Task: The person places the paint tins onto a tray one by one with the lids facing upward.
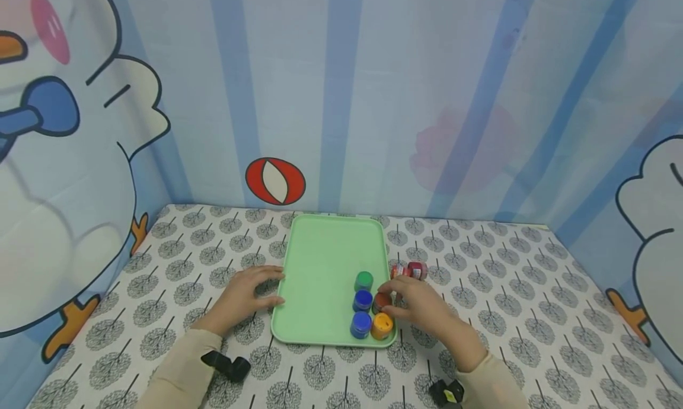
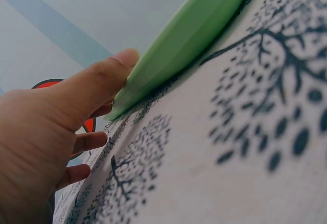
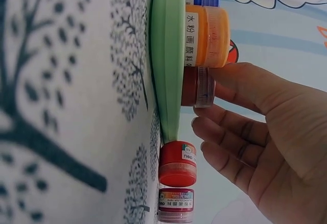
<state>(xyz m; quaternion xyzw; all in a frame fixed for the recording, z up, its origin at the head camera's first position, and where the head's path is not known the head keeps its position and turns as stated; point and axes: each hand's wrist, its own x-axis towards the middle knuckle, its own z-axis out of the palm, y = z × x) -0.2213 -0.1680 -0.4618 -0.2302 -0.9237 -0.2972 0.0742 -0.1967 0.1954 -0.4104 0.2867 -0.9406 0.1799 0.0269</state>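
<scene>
A green tray [image 1: 325,267] lies on the table. My left hand [image 1: 242,296] is at its left rim, fingers loosely spread; in the left wrist view the thumb [image 2: 107,78] touches the tray's edge [image 2: 179,45]. Over the tray's right side, my right hand [image 1: 427,308] pinches a brown paint jar [image 3: 198,87] by its clear lid, thumb on one side and fingertips on the other. Beside that jar stand an orange paint jar [image 1: 382,326], two blue paint jars [image 1: 362,301] and a green paint jar [image 1: 364,281], all upright in the tray.
Just outside the tray's right rim, a red paint jar [image 3: 178,162] and a dark red paint jar [image 1: 418,271] lie on their sides on the tree-patterned tablecloth [image 1: 480,290]. A striped cartoon curtain [image 1: 373,101] hangs behind the table.
</scene>
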